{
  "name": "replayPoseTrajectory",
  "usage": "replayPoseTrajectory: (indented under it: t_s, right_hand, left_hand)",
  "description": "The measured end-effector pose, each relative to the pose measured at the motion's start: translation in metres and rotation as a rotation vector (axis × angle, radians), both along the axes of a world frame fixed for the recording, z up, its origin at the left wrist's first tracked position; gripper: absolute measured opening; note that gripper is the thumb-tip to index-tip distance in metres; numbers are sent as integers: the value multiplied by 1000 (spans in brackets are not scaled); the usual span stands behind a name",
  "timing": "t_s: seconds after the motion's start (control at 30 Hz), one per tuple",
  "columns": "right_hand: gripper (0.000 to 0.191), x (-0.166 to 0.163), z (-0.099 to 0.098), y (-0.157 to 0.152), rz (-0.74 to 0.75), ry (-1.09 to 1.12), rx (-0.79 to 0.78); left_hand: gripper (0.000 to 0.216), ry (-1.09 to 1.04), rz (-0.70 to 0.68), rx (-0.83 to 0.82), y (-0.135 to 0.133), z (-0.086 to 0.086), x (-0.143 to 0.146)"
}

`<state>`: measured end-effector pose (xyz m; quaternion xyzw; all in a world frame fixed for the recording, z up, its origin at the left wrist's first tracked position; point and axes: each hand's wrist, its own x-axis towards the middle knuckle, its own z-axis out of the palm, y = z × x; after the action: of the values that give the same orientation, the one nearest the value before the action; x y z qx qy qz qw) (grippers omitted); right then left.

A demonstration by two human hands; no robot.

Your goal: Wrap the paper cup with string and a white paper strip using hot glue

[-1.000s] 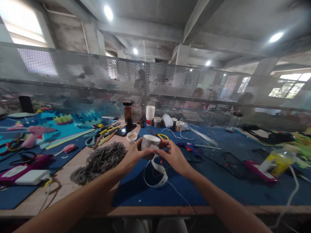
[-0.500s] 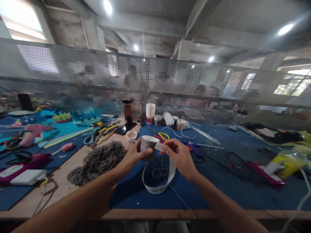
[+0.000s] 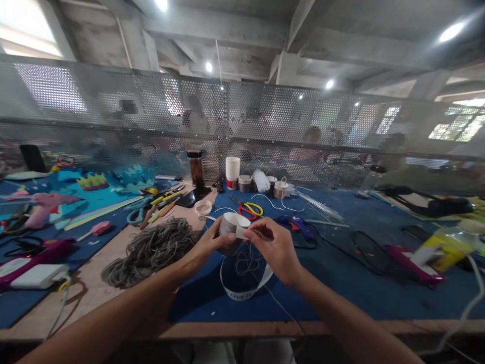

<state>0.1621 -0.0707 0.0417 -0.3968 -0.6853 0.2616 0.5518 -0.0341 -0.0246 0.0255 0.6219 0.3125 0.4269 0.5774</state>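
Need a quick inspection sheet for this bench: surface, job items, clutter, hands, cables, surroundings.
Surface: blue mat over a light-brown board, small white scraps on it.
Job items: grey-sided cup, white inside; lettered white ribbon looping below it.
Clutter: grey cord pile, yellow-and-red-handled scissors, blue glue gun, paper cup stack.
Hands: left grips the cup; right pinches the ribbon's end beside it, ribbon-to-cup contact unclear.
Cables: black cable across the mat; white cable over the front edge, right side.
Surroundings: perforated screen behind; blurred people beyond.
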Motion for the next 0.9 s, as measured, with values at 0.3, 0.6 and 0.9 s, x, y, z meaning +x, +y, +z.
replayPoseTrajectory:
  t_s: [0.3,0.6,0.9]
  right_hand:
    - [15,-1,-1,-1,-66,-77,53]
    - [16,-4,-1,-1,-88,-99,81]
    - [16,-5,-2,-1,-102,-104,95]
  left_hand:
    - [49,32,22,42,0,-1,0]
    - [47,50,93,30,-5,4,5]
    - [46,103,100,63,-8,4,6]
